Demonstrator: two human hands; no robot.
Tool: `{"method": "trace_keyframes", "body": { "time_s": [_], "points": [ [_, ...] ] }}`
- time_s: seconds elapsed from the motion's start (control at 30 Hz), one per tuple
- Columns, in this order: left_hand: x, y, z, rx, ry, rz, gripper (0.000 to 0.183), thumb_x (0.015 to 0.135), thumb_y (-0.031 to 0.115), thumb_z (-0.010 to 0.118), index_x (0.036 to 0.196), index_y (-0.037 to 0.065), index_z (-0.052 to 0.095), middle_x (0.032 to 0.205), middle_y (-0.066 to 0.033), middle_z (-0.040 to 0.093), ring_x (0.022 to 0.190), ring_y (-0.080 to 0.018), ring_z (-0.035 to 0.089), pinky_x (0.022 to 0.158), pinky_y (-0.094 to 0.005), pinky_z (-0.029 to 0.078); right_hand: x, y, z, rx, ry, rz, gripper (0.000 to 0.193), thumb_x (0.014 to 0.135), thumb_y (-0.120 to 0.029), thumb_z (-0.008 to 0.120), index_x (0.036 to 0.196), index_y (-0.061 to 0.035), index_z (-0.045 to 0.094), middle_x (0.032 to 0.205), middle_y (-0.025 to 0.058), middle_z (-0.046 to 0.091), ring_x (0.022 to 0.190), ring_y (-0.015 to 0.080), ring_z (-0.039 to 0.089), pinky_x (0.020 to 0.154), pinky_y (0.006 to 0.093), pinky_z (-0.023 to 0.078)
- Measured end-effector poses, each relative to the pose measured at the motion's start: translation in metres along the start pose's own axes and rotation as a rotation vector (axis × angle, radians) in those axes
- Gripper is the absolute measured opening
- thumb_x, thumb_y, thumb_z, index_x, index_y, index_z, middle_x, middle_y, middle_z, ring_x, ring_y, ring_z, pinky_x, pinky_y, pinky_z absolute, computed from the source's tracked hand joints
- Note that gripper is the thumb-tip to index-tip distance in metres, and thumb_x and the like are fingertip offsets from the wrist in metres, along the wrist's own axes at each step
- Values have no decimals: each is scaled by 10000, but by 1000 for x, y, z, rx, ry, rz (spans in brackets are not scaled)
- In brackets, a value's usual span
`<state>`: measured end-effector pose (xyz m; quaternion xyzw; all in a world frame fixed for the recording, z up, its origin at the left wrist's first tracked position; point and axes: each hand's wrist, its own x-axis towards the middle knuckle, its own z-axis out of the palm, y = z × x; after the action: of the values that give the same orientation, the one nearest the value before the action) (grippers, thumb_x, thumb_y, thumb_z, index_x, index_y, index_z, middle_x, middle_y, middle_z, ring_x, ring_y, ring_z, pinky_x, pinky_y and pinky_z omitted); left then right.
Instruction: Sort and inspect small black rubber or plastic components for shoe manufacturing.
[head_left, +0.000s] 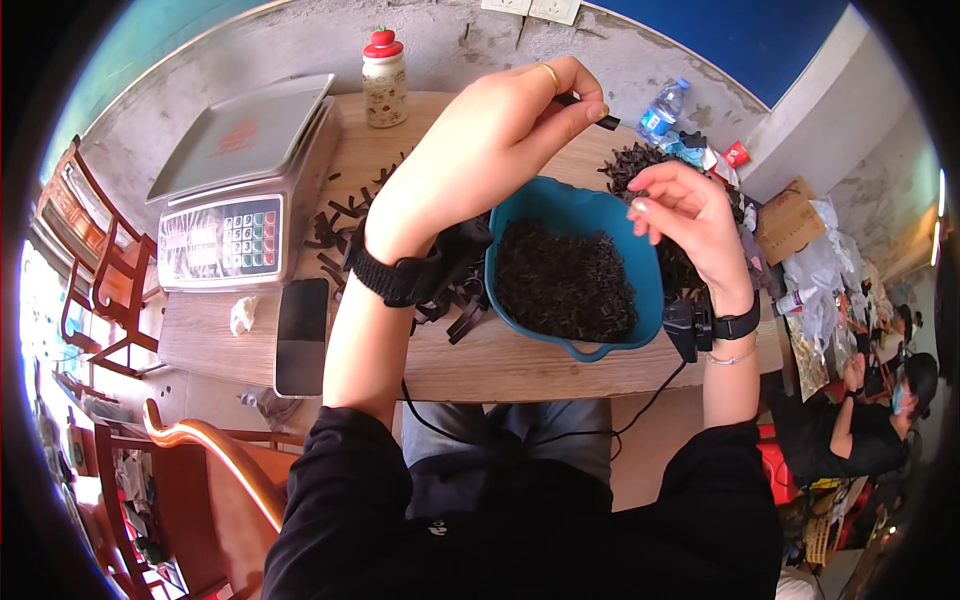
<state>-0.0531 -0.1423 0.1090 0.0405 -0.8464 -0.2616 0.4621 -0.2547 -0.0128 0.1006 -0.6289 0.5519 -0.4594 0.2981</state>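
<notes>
Left hand (510, 118) pinches black strip (607, 122) near far side of blue basin (648, 290). Right hand (690, 205) half-curled at basin's right; cannot tell if grasping. Basin on tabletop (220, 345), right of scale (230, 235).

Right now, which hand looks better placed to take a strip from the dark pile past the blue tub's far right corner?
Probably the right hand: it hovers closest to the pile, while the left hand already pinches a black strip. Whether the right hand holds anything is unclear.
</notes>
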Motion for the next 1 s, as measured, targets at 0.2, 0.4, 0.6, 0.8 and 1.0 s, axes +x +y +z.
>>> {"method": "trace_keyframes", "body": {
  "time_s": [0.2, 0.4, 0.6, 0.8, 1.0],
  "points": [
    [-3, 11, -7, -77, 32, -40, 108, 908, 124, 520, 941, 28, 556, 792, 37, 545, 635, -6, 434, 535, -174, 371, 3, -19, 4, -74, 35, -21, 132, 832, -31, 567, 961, -6, 569, 751, 24, 596, 639, 68, 540, 560, 181, 415],
    [-3, 7, -5, -73, 16, -43, 115, 906, 127, 526, 939, 22, 560, 785, 37, 558, 615, -12, 453, 552, -170, 394, 6, -7, 3, -51, 6, -4, 131, 839, -15, 553, 970, -7, 544, 758, 35, 601, 650, 68, 538, 560, 182, 406],
    [-2, 16, -9, -29, 5, -41, 59, 864, 62, 564, 875, 12, 594, 760, -1, 608, 640, -52, 536, 591, -190, 440, 5, -9, 3, 8, 73, -53, 102, 875, -79, 561, 936, -2, 533, 784, 69, 621, 654, 92, 556, 556, 198, 419],
    [-6, 40, -15, 159, 139, 351, 78, 752, -20, 641, 825, 1, 624, 770, -62, 665, 692, -139, 631, 630, -242, 484, -9, -53, 29, 158, 258, -427, 90, 878, -58, 549, 927, 12, 523, 832, 140, 617, 673, 147, 578, 578, 239, 464],
    [-14, 59, -19, 189, 229, 693, 173, 667, 41, 646, 818, -33, 607, 769, -170, 645, 688, -278, 638, 591, -323, 515, -28, -79, 50, 88, 272, -605, 345, 817, -155, 636, 1063, -5, 447, 895, 180, 588, 674, 160, 555, 574, 234, 462]
  ]
}}
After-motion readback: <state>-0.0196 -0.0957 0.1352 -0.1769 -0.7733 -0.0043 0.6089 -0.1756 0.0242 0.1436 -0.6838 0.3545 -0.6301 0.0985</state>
